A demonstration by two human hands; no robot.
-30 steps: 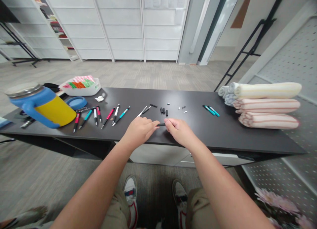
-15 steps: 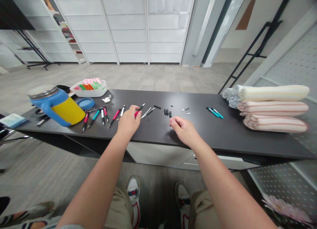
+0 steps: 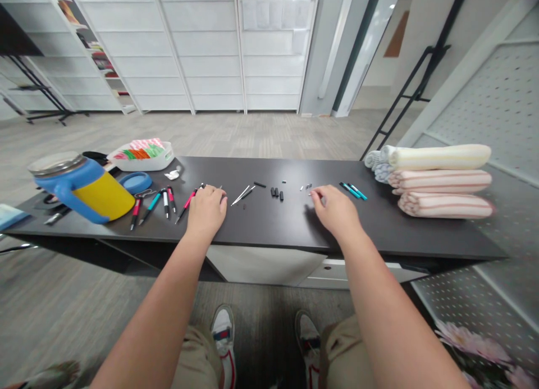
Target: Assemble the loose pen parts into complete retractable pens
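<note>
My left hand [image 3: 207, 210] is closed over the left part of the dark table, with a pen's small tip [image 3: 220, 187] just showing past its fingers; most of that pen is hidden. Beside the hand lies a pink and black pen [image 3: 186, 207]. My right hand [image 3: 336, 208] pinches at a small silvery piece [image 3: 310, 194], close above the tabletop. More tiny metal pieces [image 3: 309, 186] lie just beyond those fingertips. Between the hands are several short black grips [image 3: 277, 192], a thin black tube [image 3: 260, 184] and slim silvery and black rods [image 3: 243, 195].
At left, several pens [image 3: 150, 206] lie near a tilted blue and yellow mug [image 3: 103, 192], its blue lid [image 3: 135, 182] and a white basket [image 3: 145, 163] of coloured packets. Two teal pens [image 3: 353, 190] and rolled towels [image 3: 442, 178] lie at right.
My right hand has moved right, from the black grips to the tiny metal pieces. The left hand has shifted left, and the pen in it is now mostly covered.
</note>
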